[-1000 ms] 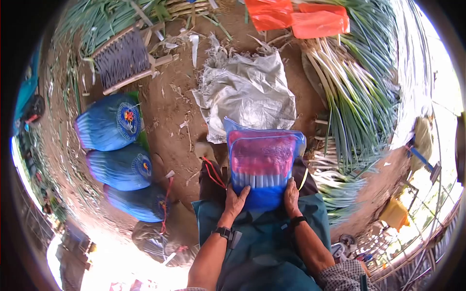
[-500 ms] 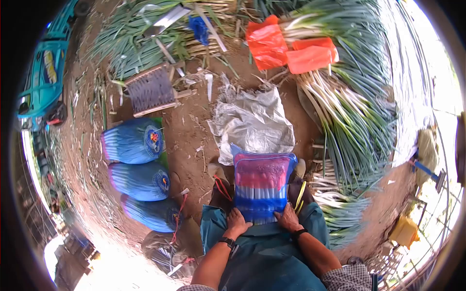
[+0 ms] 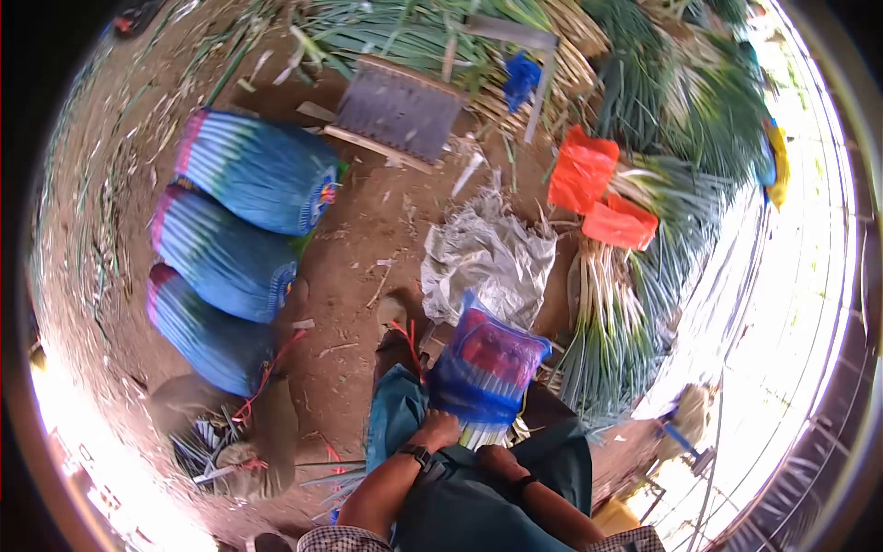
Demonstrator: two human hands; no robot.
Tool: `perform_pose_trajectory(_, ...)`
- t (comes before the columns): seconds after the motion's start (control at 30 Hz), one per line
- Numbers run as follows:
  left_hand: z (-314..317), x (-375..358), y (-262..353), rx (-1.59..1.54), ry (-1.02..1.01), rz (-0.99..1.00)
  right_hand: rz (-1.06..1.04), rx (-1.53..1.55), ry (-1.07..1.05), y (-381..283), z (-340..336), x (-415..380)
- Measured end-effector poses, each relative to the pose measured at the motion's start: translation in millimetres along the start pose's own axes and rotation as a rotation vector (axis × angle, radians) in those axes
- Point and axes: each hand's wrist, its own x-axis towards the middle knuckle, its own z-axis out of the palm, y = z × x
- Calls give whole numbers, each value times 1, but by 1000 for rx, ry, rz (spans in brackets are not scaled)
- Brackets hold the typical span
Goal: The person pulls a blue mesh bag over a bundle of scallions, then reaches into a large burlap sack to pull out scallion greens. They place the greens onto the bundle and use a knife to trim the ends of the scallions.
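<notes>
A blue and pink plastic bag packed with green onions (image 3: 487,363) stands tilted against my dark green apron, between my legs. White-green stalks (image 3: 485,433) stick out of its near end. My left hand (image 3: 438,429) is closed at the bag's lower left edge, seemingly gripping the plastic. Beside the protruding stalks, my right hand (image 3: 499,461) is curled closed low against the apron; what its fingers hold, if anything, is hidden. A crumpled whitish woven sack (image 3: 487,262) lies on the dirt just beyond the bag.
Several filled blue bags (image 3: 225,244) lie in a row at left. A wooden-framed slatted rack (image 3: 395,110) stands beyond. Loose green onions (image 3: 602,340) are piled at right beneath orange-red plastic pieces (image 3: 584,170). Cut leaves (image 3: 386,37) cover the far ground.
My view has swung, turning the scene. The bag now leans to the right. Both hands have drawn lower on it, the right one leaving the bag's side and curling near the stalks.
</notes>
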Motion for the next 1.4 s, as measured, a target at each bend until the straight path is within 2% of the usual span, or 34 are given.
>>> perform_pose_trajectory(0.1,-29,-32,-3,-470,282,32,-123,2,-70,-25,-23,3)
perform_pose_trajectory(0.2,-110,-98,-22,-727,465,28,-261,-6,-148,-31,-51,18)
perform_pose_trajectory(0.23,-104,-97,-45,-744,674,17,-262,-9,-117,-43,-73,15)
perform_pose_trajectory(0.3,-107,-100,-95,-889,859,-57,-266,-10,-46,-63,-123,9)
perform_pose_trajectory(0.37,-144,-154,-118,-606,786,-313,-411,130,232,-64,-165,18)
perform_pose_trajectory(0.4,-133,-164,-144,-489,743,-389,-485,202,362,-62,-185,23)
perform_pose_trajectory(0.43,-101,-164,-172,-380,697,-472,-521,143,419,-56,-209,37)
perform_pose_trajectory(0.5,-32,-180,-190,67,769,-342,-622,107,463,-48,-269,48)
perform_pose_trajectory(0.57,3,-232,-118,-244,832,-418,-719,155,428,-34,-331,70)
perform_pose_trajectory(0.6,29,-244,-69,-423,886,-482,-733,-97,496,-24,-366,78)
perform_pose_trajectory(0.63,52,-247,-17,-438,784,-571,-796,-42,491,-2,-397,88)
perform_pose_trajectory(0.67,83,-242,38,-476,674,-653,-767,-148,503,22,-422,100)
perform_pose_trajectory(0.73,170,-185,144,-1439,711,-910,-564,396,222,61,-484,77)
perform_pose_trajectory(0.77,169,-172,204,-1571,555,-885,-429,280,273,90,-509,75)
perform_pose_trajectory(0.8,159,-161,268,-1683,385,-864,-390,419,272,101,-527,45)
perform_pose_trajectory(0.87,144,-123,366,-1850,479,-762,-294,-23,249,173,-562,39)
perform_pose_trajectory(0.9,134,-103,408,-1897,554,-706,-253,-677,82,224,-577,55)
perform_pose_trajectory(0.93,122,-88,443,-1938,614,-659,-350,-1299,-80,274,-592,71)
perform_pose_trajectory(0.97,113,-78,468,-1973,670,-622,-337,-1483,-188,291,-609,56)
perform_pose_trajectory(1.0,103,-67,486,-2005,718,-587,-259,-1443,-196,293,-619,41)
perform_pose_trajectory(1.07,89,-54,504,-2056,790,-532,-67,-955,10,262,-639,9)
perform_pose_trajectory(1.1,89,-47,505,-2071,821,-510,-32,-691,109,238,-641,-8)
perform_pose_trajectory(1.13,86,-42,497,-2087,853,-484,-43,-584,144,212,-639,-16)
perform_pose_trajectory(1.2,88,-37,463,-2097,916,-429,-89,-453,180,155,-631,-29)
perform_pose_trajectory(1.33,106,-53,348,-2063,1002,-325,-170,-400,185,35,-596,-51)
perform_pose_trajectory(1.4,102,-88,296,-2183,915,-352,-202,-392,177,-12,-579,-58)
